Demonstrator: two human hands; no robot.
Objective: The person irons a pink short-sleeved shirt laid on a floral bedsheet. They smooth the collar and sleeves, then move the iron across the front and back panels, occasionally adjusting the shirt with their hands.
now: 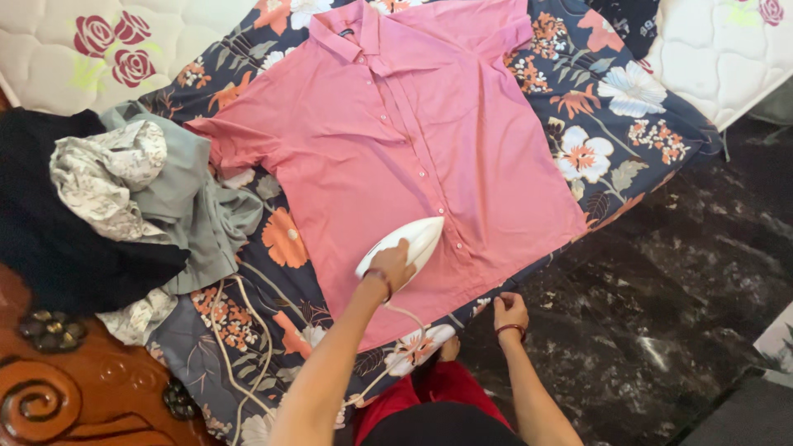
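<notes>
Nearest us, our right hand [510,311] pinches the pink shirt [396,140] hem at the bed's near edge; keep it taut. Our left hand [391,266] fingers wrap the white iron [409,240], resting low on the shirt front beside the buttons; we should glide along them, not over.

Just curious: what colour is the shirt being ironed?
Pink, the shirt lying under the white iron; seen in the head view.

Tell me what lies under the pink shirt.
The pink shirt lies flat on a dark floral sheet, which shows around its edges. The left hand presses a white iron on top. Whatever lies beneath the sheet is covered.
</notes>
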